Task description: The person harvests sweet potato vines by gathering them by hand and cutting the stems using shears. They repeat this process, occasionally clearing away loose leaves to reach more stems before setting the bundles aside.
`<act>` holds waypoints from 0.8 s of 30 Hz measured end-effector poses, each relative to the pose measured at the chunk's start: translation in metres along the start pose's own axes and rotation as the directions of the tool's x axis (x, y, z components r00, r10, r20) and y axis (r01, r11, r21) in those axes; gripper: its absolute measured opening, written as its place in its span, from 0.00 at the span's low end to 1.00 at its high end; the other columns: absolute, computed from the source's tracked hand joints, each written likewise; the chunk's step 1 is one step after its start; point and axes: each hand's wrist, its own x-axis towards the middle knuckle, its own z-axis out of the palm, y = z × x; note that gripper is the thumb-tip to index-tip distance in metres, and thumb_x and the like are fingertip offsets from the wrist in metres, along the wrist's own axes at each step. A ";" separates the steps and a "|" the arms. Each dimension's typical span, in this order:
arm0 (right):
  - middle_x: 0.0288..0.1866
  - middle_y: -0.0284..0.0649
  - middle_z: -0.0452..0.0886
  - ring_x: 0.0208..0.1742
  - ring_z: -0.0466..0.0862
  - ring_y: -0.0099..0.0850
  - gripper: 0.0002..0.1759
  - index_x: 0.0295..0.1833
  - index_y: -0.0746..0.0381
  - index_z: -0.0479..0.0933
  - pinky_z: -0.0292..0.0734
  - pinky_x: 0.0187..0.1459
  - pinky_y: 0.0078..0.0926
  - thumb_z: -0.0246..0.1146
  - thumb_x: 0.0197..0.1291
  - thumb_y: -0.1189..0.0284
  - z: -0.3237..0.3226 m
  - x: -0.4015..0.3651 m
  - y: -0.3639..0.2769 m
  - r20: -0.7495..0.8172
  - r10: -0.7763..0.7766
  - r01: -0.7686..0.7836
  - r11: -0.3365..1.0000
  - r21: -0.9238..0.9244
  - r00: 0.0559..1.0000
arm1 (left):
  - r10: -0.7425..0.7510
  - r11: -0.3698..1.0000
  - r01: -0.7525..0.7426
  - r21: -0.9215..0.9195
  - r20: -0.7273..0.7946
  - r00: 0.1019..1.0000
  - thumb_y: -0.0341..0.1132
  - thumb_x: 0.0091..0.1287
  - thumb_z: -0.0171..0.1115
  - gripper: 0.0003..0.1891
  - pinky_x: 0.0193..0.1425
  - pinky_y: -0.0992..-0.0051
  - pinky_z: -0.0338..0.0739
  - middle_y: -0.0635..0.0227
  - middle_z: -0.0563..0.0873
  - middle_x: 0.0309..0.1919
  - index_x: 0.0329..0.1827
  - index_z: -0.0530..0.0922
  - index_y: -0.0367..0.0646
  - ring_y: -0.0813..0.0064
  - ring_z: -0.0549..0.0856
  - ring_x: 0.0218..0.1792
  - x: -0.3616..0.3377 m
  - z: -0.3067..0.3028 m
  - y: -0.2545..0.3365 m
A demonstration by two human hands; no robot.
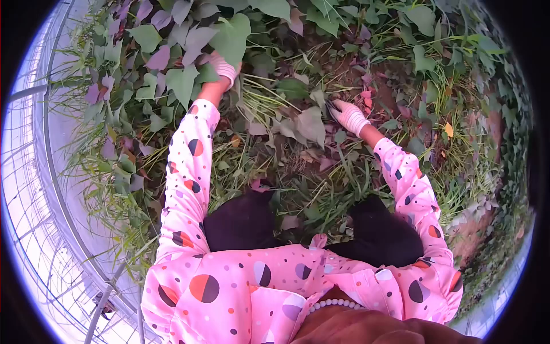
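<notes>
My left hand (222, 67), in a pale glove with a pinkish cuff, reaches into broad heart-shaped leaves (182, 85). Its fingers are hidden behind the foliage, so what they touch does not show. To the right, my right hand (350, 116) wears a matching striped glove and is low over the plants, its fingers closed. A small dark object (330, 109) shows at those fingers; its kind is not clear. Between both hands lie pale green stems (260, 103) and a large greyish leaf (311, 125), which is near the right fingertips.
Dense vines with green and purple leaves (412, 23) spread along the far side. Grass (344, 172) and patches of brown soil (338, 74) lie before my dark-clothed knees (240, 221). A metal-framed translucent wall (63, 189) curves along the left.
</notes>
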 end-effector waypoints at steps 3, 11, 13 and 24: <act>0.40 0.53 0.81 0.42 0.80 0.50 0.15 0.48 0.65 0.76 0.75 0.45 0.35 0.55 0.64 0.65 0.002 -0.003 0.013 -0.141 -0.032 0.056 0.984 0.168 0.989 | -0.660 0.559 0.578 -0.595 0.103 0.744 0.34 0.59 0.57 0.19 0.55 0.60 0.76 0.50 0.83 0.48 0.54 0.78 0.41 0.52 0.81 0.51 -0.022 0.093 -0.062; 0.40 0.41 0.83 0.39 0.79 0.23 0.15 0.52 0.68 0.75 0.74 0.45 0.23 0.56 0.65 0.70 -0.061 -0.015 -0.053 -0.269 -0.020 0.088 0.966 0.245 0.963 | -0.603 0.277 0.593 -0.756 0.344 0.720 0.28 0.59 0.54 0.21 0.55 0.60 0.74 0.51 0.81 0.50 0.58 0.74 0.48 0.50 0.79 0.52 -0.130 0.168 0.021; 0.37 0.45 0.83 0.37 0.82 0.30 0.15 0.52 0.65 0.76 0.75 0.43 0.26 0.57 0.63 0.69 -0.085 -0.014 -0.098 -0.183 -0.106 0.148 0.961 0.234 0.977 | -0.605 0.239 0.594 -0.768 0.361 0.710 0.27 0.59 0.54 0.21 0.54 0.60 0.75 0.52 0.82 0.49 0.58 0.74 0.48 0.51 0.80 0.51 -0.133 0.163 0.020; 0.34 0.49 0.82 0.37 0.82 0.48 0.20 0.47 0.58 0.78 0.77 0.43 0.40 0.55 0.61 0.54 0.013 0.147 -0.295 0.485 -0.295 0.511 0.758 -0.405 0.823 | -0.622 0.225 0.585 -0.779 0.348 0.701 0.28 0.58 0.54 0.25 0.50 0.59 0.76 0.52 0.83 0.44 0.62 0.71 0.53 0.53 0.82 0.46 -0.129 0.182 0.032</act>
